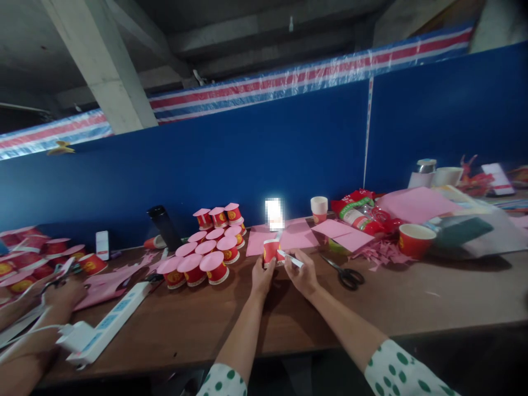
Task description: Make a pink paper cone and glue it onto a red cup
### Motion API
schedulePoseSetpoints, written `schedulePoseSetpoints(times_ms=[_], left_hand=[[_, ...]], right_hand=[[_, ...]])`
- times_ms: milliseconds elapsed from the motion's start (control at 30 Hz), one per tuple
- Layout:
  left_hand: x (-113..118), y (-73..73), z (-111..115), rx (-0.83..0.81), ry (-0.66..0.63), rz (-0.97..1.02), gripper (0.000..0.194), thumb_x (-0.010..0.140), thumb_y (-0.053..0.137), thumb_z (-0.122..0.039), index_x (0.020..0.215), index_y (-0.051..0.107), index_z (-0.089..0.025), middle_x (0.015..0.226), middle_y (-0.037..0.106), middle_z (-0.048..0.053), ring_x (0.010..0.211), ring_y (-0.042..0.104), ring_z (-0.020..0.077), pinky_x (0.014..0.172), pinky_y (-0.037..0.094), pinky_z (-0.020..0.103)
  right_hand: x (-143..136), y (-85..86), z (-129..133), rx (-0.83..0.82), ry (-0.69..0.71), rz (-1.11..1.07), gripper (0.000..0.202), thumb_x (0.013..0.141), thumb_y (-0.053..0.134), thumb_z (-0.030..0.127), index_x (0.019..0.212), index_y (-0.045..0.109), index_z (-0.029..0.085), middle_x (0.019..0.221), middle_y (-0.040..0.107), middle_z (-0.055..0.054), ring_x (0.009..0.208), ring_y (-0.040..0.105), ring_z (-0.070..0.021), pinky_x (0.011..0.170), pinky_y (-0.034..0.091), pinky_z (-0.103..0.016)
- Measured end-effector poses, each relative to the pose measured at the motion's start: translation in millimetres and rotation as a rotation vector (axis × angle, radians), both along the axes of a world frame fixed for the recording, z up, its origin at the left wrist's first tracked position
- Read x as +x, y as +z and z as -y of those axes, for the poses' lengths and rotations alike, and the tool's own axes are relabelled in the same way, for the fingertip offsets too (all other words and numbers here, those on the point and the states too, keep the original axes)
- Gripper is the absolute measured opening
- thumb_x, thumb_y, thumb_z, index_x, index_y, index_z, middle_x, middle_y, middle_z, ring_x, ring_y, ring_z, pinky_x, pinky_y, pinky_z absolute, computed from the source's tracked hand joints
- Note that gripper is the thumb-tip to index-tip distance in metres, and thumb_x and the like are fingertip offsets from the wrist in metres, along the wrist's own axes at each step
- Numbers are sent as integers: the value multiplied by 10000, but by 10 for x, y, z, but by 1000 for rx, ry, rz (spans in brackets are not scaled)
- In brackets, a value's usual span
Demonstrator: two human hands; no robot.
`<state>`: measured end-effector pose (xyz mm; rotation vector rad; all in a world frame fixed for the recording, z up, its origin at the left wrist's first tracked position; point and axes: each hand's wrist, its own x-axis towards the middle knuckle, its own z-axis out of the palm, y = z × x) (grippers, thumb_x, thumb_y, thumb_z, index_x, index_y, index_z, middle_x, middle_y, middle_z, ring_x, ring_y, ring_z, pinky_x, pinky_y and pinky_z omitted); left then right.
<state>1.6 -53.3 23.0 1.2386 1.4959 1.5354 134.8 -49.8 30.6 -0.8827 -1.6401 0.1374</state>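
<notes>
Left hand (263, 276): fingers clamped around the side of one red paper cup (270, 254), held just above or on the tabletop (231, 319), which of the two cannot be told; pale band at its upper end, no pink disc visible on it. Right hand (304, 274): fingers closed on a slim white tool (294, 260), exact kind unclear, its tip at or close to the cup's side. Condition of this piece: judged unfinished. Directly behind: pink paper sheets (299, 233), lying flat. Left of the hands: a close-set group of pink-topped cups (214, 268), about a dozen, red with yellow emblems, pale rims down; judged complete in that respect. Right of the hands: black-handled scissors (350, 278), lying unheld; beyond, a pale-topped cup (319, 208) near the blue partition (264, 159), a heap of pink paper shreds (384, 253), and a large red cup (416, 242), without a pink top. Far left: a co-worker's hand (68, 291), beside further pink-topped pieces. How many pieces remain in all: not determinable from this view.
</notes>
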Motion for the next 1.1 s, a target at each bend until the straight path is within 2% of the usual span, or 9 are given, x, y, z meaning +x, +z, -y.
schedulePoseSetpoints(times_ms=[367, 633, 1100], left_hand=[[-31, -83, -47, -13, -80, 84, 519, 686, 608, -480, 1067, 553, -132, 879, 644, 95, 696, 617, 173, 567, 501, 252], [-14, -19, -8, -14, -11, 50, 479, 687, 625, -452, 1031, 594, -120, 867, 664, 112, 747, 628, 198, 621, 493, 260], [-23, -9, -4, -1, -29, 21, 500, 683, 617, -471, 1033, 594, -116, 885, 667, 110, 757, 629, 200, 625, 484, 259]], right_hand=[[6, 22, 35, 12, 42, 0, 145, 837, 425, 249, 778, 544, 190, 709, 592, -33, 648, 554, -146, 640, 447, -251], [6, 16, 47, 16, 23, 7, 134, 831, 433, 241, 769, 538, 187, 723, 594, -36, 678, 549, -153, 658, 432, -255], [-2, 11, 38, 9, 5, 36, 125, 832, 434, 236, 781, 536, 188, 732, 601, -38, 696, 547, -159, 677, 420, -263]])
